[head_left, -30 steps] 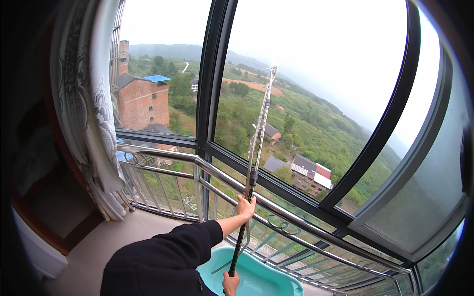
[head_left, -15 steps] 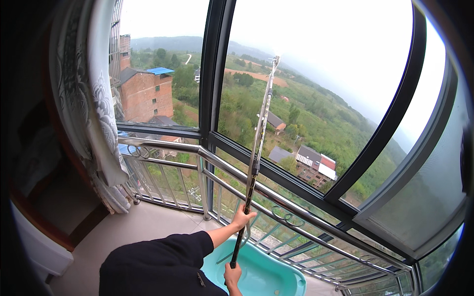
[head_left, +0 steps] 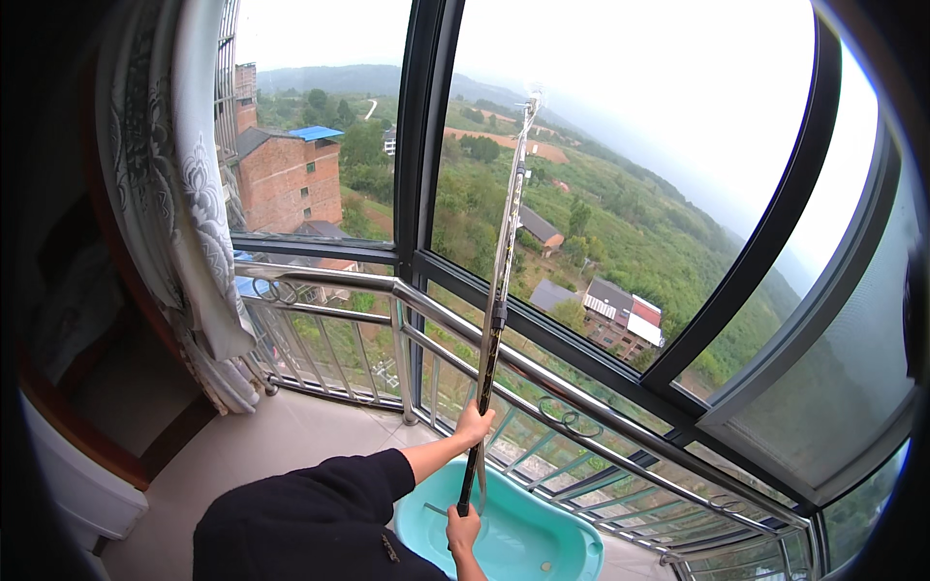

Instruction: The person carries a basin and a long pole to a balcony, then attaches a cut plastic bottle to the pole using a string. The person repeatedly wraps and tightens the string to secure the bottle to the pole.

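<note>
A long telescopic pole [head_left: 491,358], black at its lower part and silvery higher up, rises at a slant before the window. My left hand [head_left: 474,424] is wrapped round the black shaft, level with the railing. Lower down, my right hand [head_left: 463,530] grips the pole's bottom end above a turquoise plastic tub [head_left: 528,533]. The pale, small head of the pole [head_left: 534,100] is up against the large window pane [head_left: 620,126] or close to it; I cannot tell whether it touches. A thin grey strip runs beside the shaft near my left hand.
A stainless steel railing [head_left: 450,331] crosses between me and the dark window frame [head_left: 412,184]. On the left hangs a patterned grey-white curtain [head_left: 205,213], with a white cabinet-like object [head_left: 82,484] below. Pale tiles [head_left: 281,441] cover the floor. Outside are brick buildings and green hills.
The pole's head has shifted a little up and to the left. My right hand has risen slightly with the bottom end. Both hands keep their hold.
</note>
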`<state>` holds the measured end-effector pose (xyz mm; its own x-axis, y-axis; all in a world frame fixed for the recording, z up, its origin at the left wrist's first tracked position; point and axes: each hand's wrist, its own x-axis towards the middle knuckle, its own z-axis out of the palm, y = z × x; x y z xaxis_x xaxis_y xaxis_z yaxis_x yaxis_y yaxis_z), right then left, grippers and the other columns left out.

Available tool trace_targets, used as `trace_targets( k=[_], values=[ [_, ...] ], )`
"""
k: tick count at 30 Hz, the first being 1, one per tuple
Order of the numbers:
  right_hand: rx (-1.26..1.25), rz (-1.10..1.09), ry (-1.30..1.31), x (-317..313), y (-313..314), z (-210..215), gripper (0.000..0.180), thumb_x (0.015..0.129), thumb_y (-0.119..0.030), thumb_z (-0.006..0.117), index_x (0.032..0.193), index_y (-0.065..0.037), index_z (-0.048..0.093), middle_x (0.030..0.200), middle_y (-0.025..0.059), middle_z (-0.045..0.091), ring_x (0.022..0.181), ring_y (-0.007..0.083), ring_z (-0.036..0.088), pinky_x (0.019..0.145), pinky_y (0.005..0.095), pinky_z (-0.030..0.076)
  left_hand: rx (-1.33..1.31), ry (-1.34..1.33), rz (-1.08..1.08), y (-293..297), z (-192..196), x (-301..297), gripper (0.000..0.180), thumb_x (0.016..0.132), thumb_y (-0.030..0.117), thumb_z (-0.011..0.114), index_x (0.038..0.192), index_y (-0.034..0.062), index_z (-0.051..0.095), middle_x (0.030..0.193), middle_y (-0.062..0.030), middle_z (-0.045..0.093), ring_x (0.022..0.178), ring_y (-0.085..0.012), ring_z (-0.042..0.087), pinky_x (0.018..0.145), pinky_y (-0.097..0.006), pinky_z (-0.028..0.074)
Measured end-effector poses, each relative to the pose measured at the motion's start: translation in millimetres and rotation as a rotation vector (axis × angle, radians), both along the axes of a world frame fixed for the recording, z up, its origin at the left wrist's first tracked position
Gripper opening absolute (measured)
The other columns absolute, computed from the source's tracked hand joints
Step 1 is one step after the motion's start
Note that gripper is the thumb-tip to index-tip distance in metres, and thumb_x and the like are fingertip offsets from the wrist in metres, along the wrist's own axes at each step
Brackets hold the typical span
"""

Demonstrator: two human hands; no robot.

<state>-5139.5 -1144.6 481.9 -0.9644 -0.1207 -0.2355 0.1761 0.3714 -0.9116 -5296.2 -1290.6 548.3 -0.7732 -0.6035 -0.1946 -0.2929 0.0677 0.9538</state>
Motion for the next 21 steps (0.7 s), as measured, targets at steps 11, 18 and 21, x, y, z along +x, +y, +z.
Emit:
trace_targets(
  k=[11, 18, 21],
  values=[
    [-0.156, -0.028, 0.033, 4, -23, 18, 0.019, 0.073, -0.015, 0.059, 0.065, 0.000, 0.050, 0.052, 0.0028, 0.047, 0.047, 0.0116, 0.045, 0.045, 0.0301, 0.037, 0.051, 0.063, 0.010, -9, 25, 2, 0.029, 0.074, 0.027, 0.058, 0.086, 0.0011, 0.051, 0.071, -0.0143, 0.058, 0.062, -0.0266, 0.060, 0.056, -0.037, 0.048],
    [-0.154, -0.056, -0.072, -11, -21, 14, 0.021, 0.073, -0.017, 0.059, 0.067, 0.001, 0.052, 0.052, 0.0070, 0.050, 0.047, 0.0147, 0.048, 0.047, 0.0323, 0.039, -0.008, 0.042, 0.034, 0, 34, -17, 0.033, 0.073, 0.030, 0.058, 0.088, 0.0013, 0.054, 0.079, -0.0169, 0.061, 0.076, -0.0334, 0.059, 0.070, -0.040, 0.045],
    [-0.156, -0.063, -0.104, -10, -20, 8, 0.021, 0.072, -0.018, 0.059, 0.067, 0.001, 0.053, 0.052, 0.0076, 0.050, 0.047, 0.0153, 0.048, 0.047, 0.0332, 0.039, -0.039, 0.099, 0.043, 5, 36, -16, 0.031, 0.072, 0.028, 0.059, 0.087, 0.0012, 0.054, 0.078, -0.0163, 0.061, 0.075, -0.0320, 0.060, 0.069, -0.039, 0.045]
  ],
)
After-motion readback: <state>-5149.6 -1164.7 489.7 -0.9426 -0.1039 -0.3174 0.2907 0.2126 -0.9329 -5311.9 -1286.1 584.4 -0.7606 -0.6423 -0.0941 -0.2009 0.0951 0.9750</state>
